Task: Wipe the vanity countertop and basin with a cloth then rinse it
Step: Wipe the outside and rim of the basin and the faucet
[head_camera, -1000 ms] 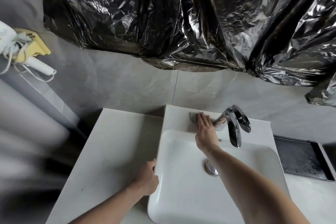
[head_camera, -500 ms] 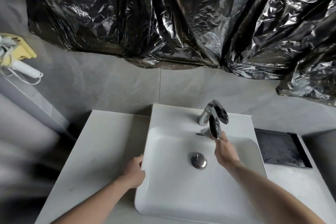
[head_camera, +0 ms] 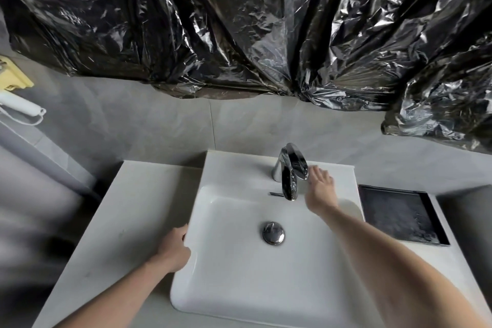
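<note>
White ceramic fills the view: the basin [head_camera: 266, 261] lies between your two hands, its chrome drain plug [head_camera: 273, 233] nearer your left hand than your right. The cloth cannot be made out anywhere; if you have it, it is under your right hand [head_camera: 320, 189], which lies palm down with fingers stretched on the back ledge, just right of the chrome faucet [head_camera: 291, 170]. Your left hand [head_camera: 174, 250] curls over the basin's left rim, bracing you, with the pale countertop [head_camera: 127, 208] just outside it.

Risks, as I judge them: your right fingertips sit very close to the faucet lever, so a sideways wipe could knock it and start the water early. A black tray [head_camera: 402, 214] lies just right of your right forearm, and a wide sweep might nudge it. Crinkled black plastic sheeting [head_camera: 239, 21] hangs on the wall well beyond both hands.
</note>
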### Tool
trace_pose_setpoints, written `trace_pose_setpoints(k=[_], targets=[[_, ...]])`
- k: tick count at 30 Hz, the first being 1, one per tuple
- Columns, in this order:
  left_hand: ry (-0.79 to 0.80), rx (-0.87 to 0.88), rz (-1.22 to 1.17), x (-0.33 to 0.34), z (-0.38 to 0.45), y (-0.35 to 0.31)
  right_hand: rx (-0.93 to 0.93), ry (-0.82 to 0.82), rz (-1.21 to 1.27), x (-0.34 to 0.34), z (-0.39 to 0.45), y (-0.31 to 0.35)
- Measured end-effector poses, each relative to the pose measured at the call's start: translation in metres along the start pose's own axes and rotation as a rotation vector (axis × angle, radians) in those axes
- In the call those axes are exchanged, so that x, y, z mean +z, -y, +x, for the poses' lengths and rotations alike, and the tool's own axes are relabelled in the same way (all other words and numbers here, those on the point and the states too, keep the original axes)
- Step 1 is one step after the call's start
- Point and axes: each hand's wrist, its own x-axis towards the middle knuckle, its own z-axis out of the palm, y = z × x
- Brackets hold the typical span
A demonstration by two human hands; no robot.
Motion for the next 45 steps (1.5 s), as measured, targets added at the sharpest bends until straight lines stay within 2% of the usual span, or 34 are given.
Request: trace_pose_setpoints(k=[2, 5, 11, 15, 19, 24, 33, 39, 45], targets=[[-0.014, -0.023, 0.004, 0.001, 0.0, 0.0, -0.125, 0.01, -0.03, 0.004, 0.002, 0.023], [-0.044, -0.031, 0.0, 0.002, -0.003, -0.003, -0.234, 0.016, -0.05, -0.002, -0.001, 0.016], [-0.088, -0.032, 0.011, 0.006, -0.009, -0.011, -0.061, -0.12, 0.137, -0.026, -0.031, -0.079], [-0.098, -0.028, 0.028, 0.004, -0.011, -0.015, 0.146, -0.203, 0.32, -0.034, -0.081, -0.092], [-0.096, -0.012, 0.048, 0.003, -0.013, -0.018, 0.107, -0.294, 0.432, -0.01, -0.129, -0.097], [-0.103, 0.022, 0.072, 0.002, -0.017, -0.02, 0.159, -0.28, 0.338, 0.007, -0.176, -0.105], [-0.118, 0.013, 0.114, 0.002, -0.027, -0.023, 0.262, -0.089, 0.175, 0.014, -0.25, -0.107], [-0.159, 0.012, 0.148, 0.005, -0.036, -0.024, 0.315, -0.009, 0.178, 0.015, -0.309, -0.102], [-0.186, 0.014, 0.184, 0.007, -0.042, -0.024, 0.268, -0.159, 0.318, 0.036, -0.353, -0.077]])
